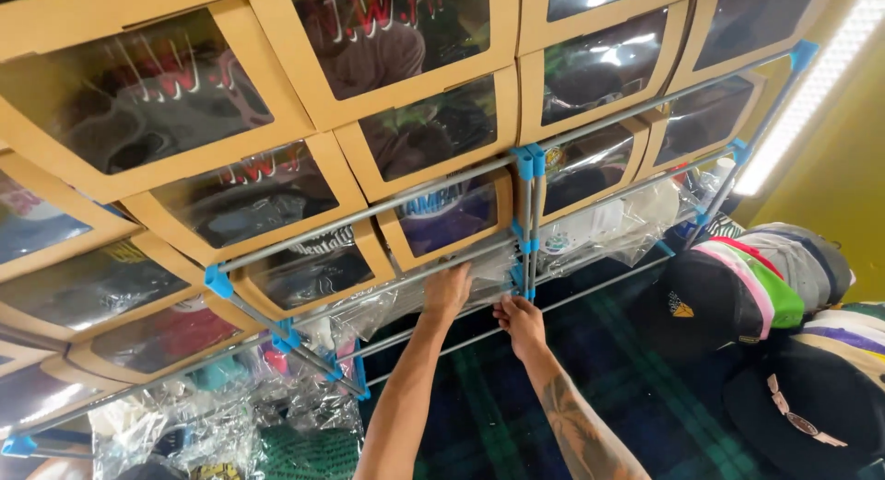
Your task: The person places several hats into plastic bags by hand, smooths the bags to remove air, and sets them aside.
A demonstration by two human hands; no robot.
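Note:
Both my arms reach forward to a grey metal rack (369,213) with blue plastic joints. My left hand (448,291) presses on a clear plastic bag (489,275) lying on the rack's lower level, under a cardboard box with a clear window (452,214). My right hand (519,320) is beside it with fingers curled at the bag's edge, close to a blue joint (522,275) on the upright bar. Whether the right hand grips the bag or the bar, I cannot tell.
Several window-fronted cardboard boxes (138,93) holding caps fill the rack's upper levels. Bagged caps (221,425) lie at lower left. A row of stacked caps (737,296) sits at right on a dark plaid cloth (516,415). A lit tube lamp (811,83) runs along the yellow wall.

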